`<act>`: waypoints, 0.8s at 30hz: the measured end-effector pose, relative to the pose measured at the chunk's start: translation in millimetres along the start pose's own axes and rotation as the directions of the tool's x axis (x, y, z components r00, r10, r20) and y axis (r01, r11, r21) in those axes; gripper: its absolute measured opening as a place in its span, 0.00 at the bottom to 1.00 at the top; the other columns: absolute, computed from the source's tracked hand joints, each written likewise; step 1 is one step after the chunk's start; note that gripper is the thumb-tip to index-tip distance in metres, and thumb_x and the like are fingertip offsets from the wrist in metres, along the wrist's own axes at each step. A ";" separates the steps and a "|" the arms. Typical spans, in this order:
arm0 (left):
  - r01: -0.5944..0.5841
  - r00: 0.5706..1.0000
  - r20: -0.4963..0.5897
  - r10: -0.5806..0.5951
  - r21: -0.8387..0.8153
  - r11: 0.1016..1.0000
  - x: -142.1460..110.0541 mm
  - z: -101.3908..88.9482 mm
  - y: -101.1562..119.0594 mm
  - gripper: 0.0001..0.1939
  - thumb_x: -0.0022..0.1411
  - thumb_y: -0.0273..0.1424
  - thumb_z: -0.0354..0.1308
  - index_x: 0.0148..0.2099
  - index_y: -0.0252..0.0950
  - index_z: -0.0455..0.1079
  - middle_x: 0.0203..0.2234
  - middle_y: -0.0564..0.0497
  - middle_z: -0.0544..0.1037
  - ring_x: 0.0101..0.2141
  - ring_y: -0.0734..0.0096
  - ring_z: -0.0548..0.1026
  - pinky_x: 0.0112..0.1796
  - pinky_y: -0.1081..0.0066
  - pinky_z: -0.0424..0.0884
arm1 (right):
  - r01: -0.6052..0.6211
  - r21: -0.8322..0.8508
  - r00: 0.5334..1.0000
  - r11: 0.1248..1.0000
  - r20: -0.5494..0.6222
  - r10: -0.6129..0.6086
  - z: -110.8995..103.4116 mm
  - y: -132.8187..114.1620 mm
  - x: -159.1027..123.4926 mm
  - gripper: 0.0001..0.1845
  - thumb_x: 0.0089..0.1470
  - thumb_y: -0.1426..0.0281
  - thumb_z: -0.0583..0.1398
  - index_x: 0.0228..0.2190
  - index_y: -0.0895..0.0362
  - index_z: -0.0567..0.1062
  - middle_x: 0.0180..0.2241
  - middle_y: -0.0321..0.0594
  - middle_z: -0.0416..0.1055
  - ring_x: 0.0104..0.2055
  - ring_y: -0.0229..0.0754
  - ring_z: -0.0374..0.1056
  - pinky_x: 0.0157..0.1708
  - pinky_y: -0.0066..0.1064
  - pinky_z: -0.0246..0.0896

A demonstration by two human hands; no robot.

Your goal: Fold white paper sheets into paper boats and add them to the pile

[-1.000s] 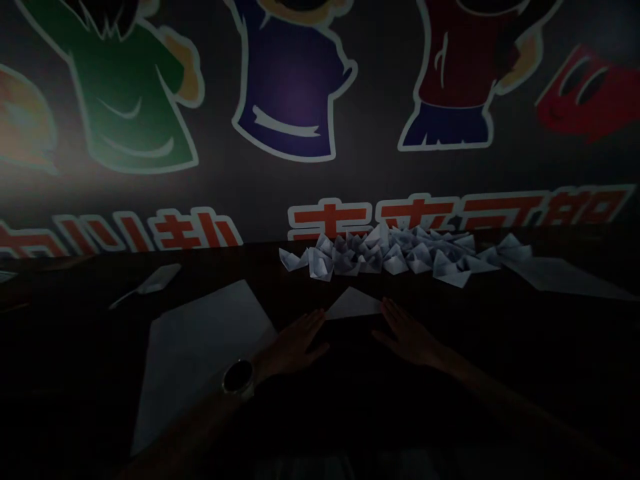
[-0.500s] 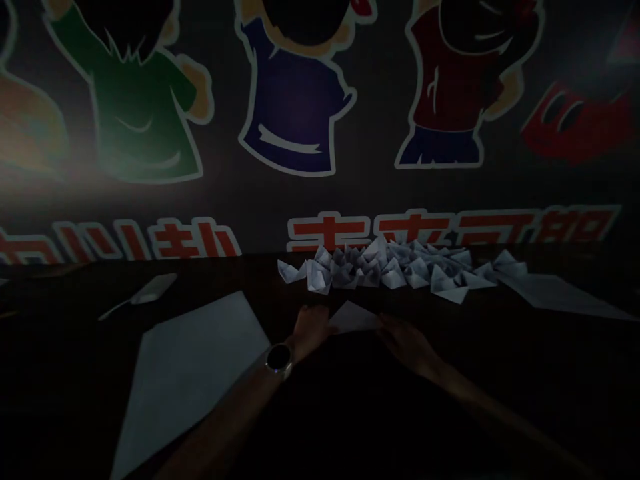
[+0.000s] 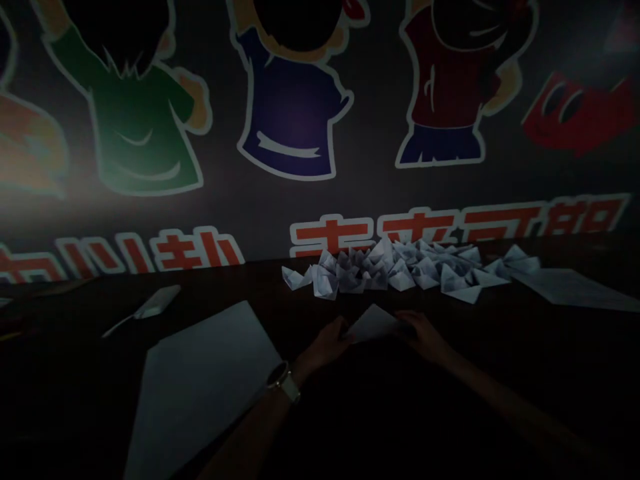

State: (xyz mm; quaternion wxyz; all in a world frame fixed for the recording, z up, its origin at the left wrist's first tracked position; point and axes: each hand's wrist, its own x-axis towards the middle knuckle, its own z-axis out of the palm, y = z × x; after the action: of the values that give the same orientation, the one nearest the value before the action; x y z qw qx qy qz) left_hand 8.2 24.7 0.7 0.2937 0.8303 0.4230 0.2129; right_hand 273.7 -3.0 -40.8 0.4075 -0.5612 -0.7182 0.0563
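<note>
Toward the near side of the dark surface, a folded white paper piece is pinched at opposite ends between the left hand and right hand, both closed narrowly on it. It looks light, thin and soft, likely to crease under pressure, so its outer edges offer the gentlest hold. Farther out lie a heap of paper boats, a flat paper sheet on the left and a second sheet on the right. Red characters along the far wall are partly cut off and unreadable.
</note>
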 end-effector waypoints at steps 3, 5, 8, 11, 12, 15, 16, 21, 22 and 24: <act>0.011 0.995 0.100 0.027 -0.357 0.934 -2.6 0.5 5.2 0.20 0.56 0.40 0.51 0.47 0.32 0.59 0.41 0.42 0.71 0.31 0.66 0.74 0.27 0.70 0.68 | -0.131 0.196 0.987 0.972 0.114 0.110 -12.1 -7.4 7.8 0.16 0.46 0.57 0.57 0.28 0.57 0.74 0.29 0.40 0.73 0.33 0.46 0.68 0.34 0.35 0.62; 0.044 0.984 0.167 0.063 -0.566 0.823 -6.0 -4.1 9.8 0.25 0.54 0.41 0.54 0.50 0.32 0.57 0.43 0.40 0.70 0.30 0.67 0.75 0.25 0.72 0.68 | -0.249 0.306 0.955 0.919 0.237 0.179 -24.9 -14.5 15.0 0.16 0.45 0.56 0.59 0.25 0.57 0.72 0.21 0.34 0.70 0.24 0.40 0.66 0.24 0.29 0.59; 0.128 0.929 0.323 0.184 -0.742 0.658 -12.5 -17.7 17.7 0.31 0.50 0.44 0.58 0.53 0.33 0.58 0.45 0.39 0.71 0.30 0.67 0.75 0.26 0.73 0.68 | -0.350 0.439 0.919 0.828 0.331 0.213 -41.7 -27.5 29.5 0.17 0.42 0.56 0.62 0.26 0.57 0.70 0.13 0.27 0.61 0.15 0.33 0.55 0.16 0.25 0.48; 0.286 0.807 0.506 0.304 -0.787 0.547 -16.2 -28.5 23.6 0.41 0.49 0.60 0.43 0.54 0.35 0.59 0.45 0.38 0.71 0.27 0.66 0.75 0.22 0.72 0.67 | -0.346 0.564 0.932 0.750 0.302 0.202 -44.7 -46.6 46.1 0.20 0.36 0.58 0.65 0.29 0.57 0.69 0.11 0.24 0.56 0.13 0.31 0.51 0.15 0.24 0.44; 0.337 0.769 0.554 0.318 -0.775 0.535 -16.4 -29.3 24.9 0.44 0.48 0.63 0.39 0.55 0.35 0.59 0.44 0.38 0.72 0.26 0.66 0.74 0.21 0.71 0.66 | -0.334 0.589 0.934 0.736 0.310 0.176 -41.6 -54.0 51.0 0.20 0.34 0.59 0.66 0.28 0.57 0.69 0.13 0.25 0.58 0.15 0.31 0.53 0.16 0.24 0.46; 0.370 0.784 0.573 0.239 -0.740 0.561 -15.4 -22.3 28.0 0.41 0.48 0.61 0.45 0.52 0.34 0.62 0.34 0.44 0.76 0.21 0.70 0.72 0.21 0.71 0.65 | -0.267 0.610 0.931 0.746 0.364 0.036 -22.2 -74.3 60.0 0.18 0.32 0.58 0.67 0.21 0.57 0.69 0.17 0.29 0.62 0.18 0.32 0.57 0.18 0.25 0.52; 0.346 0.830 0.526 0.185 -0.746 0.570 -15.1 -18.0 29.2 0.37 0.49 0.58 0.49 0.51 0.34 0.63 0.30 0.47 0.76 0.20 0.72 0.70 0.21 0.73 0.64 | -0.245 0.622 0.922 0.744 0.387 -0.020 -13.9 -79.0 60.7 0.17 0.34 0.58 0.67 0.20 0.57 0.69 0.16 0.29 0.63 0.19 0.33 0.59 0.20 0.25 0.54; 0.193 0.981 0.169 -0.094 -0.836 0.513 -11.7 0.0 33.2 0.28 0.47 0.49 0.59 0.43 0.32 0.69 0.25 0.52 0.72 0.21 0.78 0.66 0.24 0.77 0.62 | -0.197 0.696 0.952 0.690 0.303 -0.034 19.6 -82.2 50.9 0.26 0.43 0.48 0.58 0.34 0.57 0.75 0.29 0.43 0.74 0.30 0.44 0.70 0.29 0.34 0.65; 0.165 0.983 0.101 -0.151 -0.845 0.509 -10.1 2.3 32.7 0.28 0.45 0.48 0.61 0.43 0.32 0.69 0.26 0.52 0.72 0.23 0.77 0.67 0.26 0.76 0.63 | -0.192 0.686 0.961 0.702 0.278 -0.009 22.4 -80.1 48.3 0.29 0.44 0.46 0.56 0.37 0.56 0.74 0.32 0.45 0.75 0.33 0.47 0.71 0.32 0.36 0.66; 0.124 0.977 0.012 -0.213 -0.844 0.522 -6.5 6.8 29.9 0.28 0.44 0.47 0.62 0.42 0.31 0.70 0.27 0.50 0.73 0.26 0.73 0.69 0.28 0.74 0.64 | -0.183 0.653 0.969 0.734 0.244 0.025 24.5 -75.3 44.7 0.31 0.46 0.45 0.53 0.38 0.56 0.75 0.36 0.46 0.75 0.38 0.50 0.71 0.36 0.39 0.65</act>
State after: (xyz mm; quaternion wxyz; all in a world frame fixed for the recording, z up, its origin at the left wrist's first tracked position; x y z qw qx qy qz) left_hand 25.9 3.2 15.0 0.6548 0.5317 0.3602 0.3984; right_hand 198.9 16.9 6.9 0.4967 -0.4065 -0.6571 0.3953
